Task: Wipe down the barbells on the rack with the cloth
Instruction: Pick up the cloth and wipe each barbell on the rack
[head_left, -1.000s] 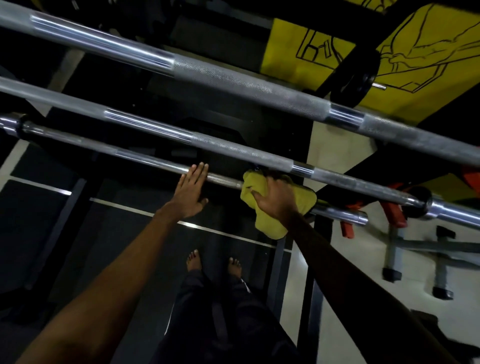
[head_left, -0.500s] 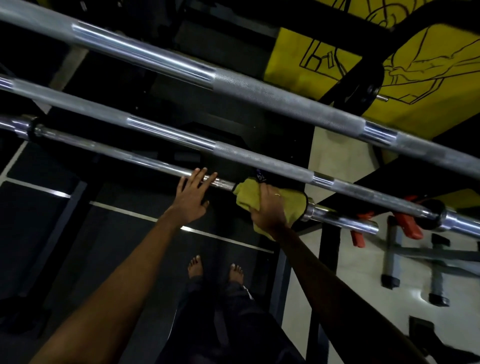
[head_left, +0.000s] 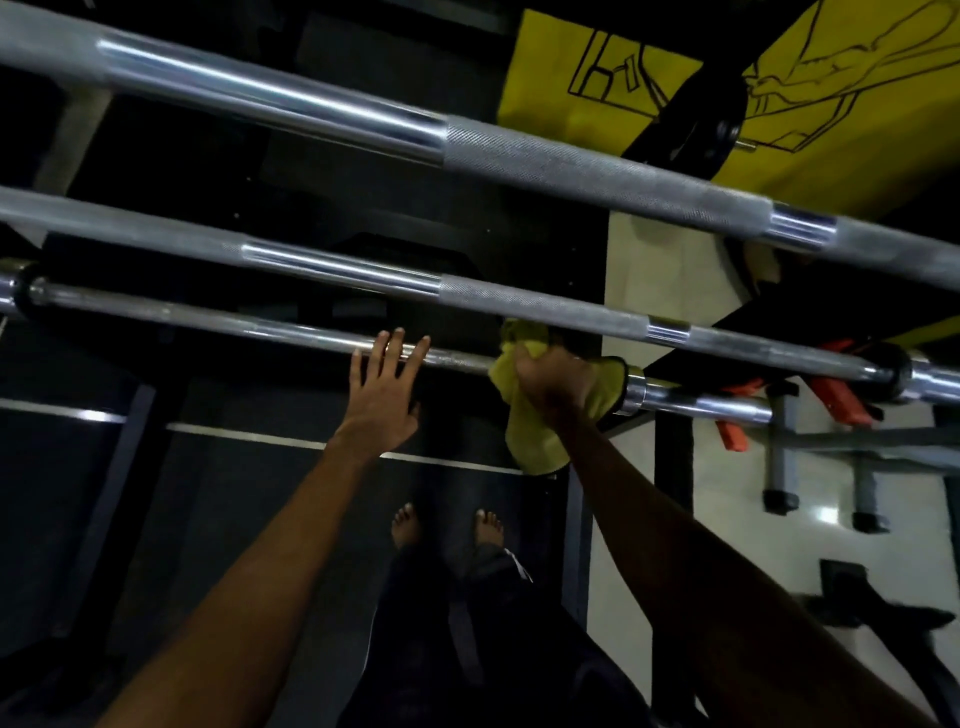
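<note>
Three steel barbells run from left to right across the head view, one above the other: the lowest barbell (head_left: 218, 318), the middle barbell (head_left: 519, 299) and the top barbell (head_left: 571, 161). My right hand (head_left: 556, 387) is closed around a yellow cloth (head_left: 535, 441) wrapped over the lowest barbell, just left of its collar and sleeve (head_left: 696, 404). Part of the cloth hangs below my fist. My left hand (head_left: 382, 395) rests flat on the same bar, fingers spread, a little left of the cloth.
A black rack upright (head_left: 672, 457) stands under the bar's right end. Beyond it sit a grey bench frame (head_left: 779, 457) and orange parts (head_left: 836, 397) on a pale floor. A yellow wall mural (head_left: 857, 104) is behind. My bare feet (head_left: 447, 525) stand on dark flooring.
My right hand has slid the cloth slightly along the lowest bar near the collar and bunched it tighter. My left hand stays on the bar. The camera view has shifted a little.
</note>
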